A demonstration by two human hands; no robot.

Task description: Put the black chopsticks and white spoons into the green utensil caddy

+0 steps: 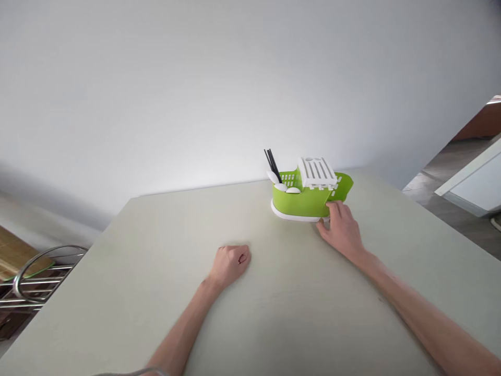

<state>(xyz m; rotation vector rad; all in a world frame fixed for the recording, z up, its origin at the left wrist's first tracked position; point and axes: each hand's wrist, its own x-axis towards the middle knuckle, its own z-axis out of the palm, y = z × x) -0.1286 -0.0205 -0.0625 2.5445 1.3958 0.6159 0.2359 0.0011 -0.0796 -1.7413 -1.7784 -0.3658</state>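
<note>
A green utensil holder [301, 203] with a white base and a white slotted top [318, 171] stands near the back of the table. Black chopsticks [273, 164] and white spoons [280, 187] stick out of its left end. My right hand [342, 227] is at the holder's front right, its fingers on the green wall and the thumb low by the white base. My left hand [230, 263] rests on the table as a closed fist, apart from the holder, with nothing visible in it.
The pale table [188, 224] meets a white wall [195, 94] at its back edge. A metal rack [43, 282] with a wooden board [19, 256] stands off the left side. Beyond the right edge is a white panel [475, 183] over a grey floor.
</note>
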